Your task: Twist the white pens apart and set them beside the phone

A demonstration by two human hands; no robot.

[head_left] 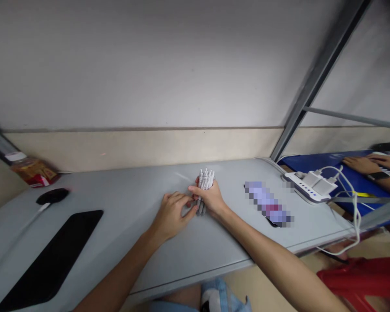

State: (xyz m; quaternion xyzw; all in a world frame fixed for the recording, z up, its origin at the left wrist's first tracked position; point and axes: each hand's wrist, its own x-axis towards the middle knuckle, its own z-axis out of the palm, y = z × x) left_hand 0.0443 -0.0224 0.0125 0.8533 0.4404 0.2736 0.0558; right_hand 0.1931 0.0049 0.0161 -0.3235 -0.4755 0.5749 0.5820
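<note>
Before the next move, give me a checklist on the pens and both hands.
1. Right hand wrapped around the pens: ok.
2. Pens bunched together, caps close at the top: ok.
3. Left hand beside the bundle's lower end, fingers pointing at it: ok.
4. Left fingers actually touching the pens: cannot tell.
5. Lower pen ends resting on the table: cannot tell.
6. Power strip and its cables well apart from both hands: ok.
</note>
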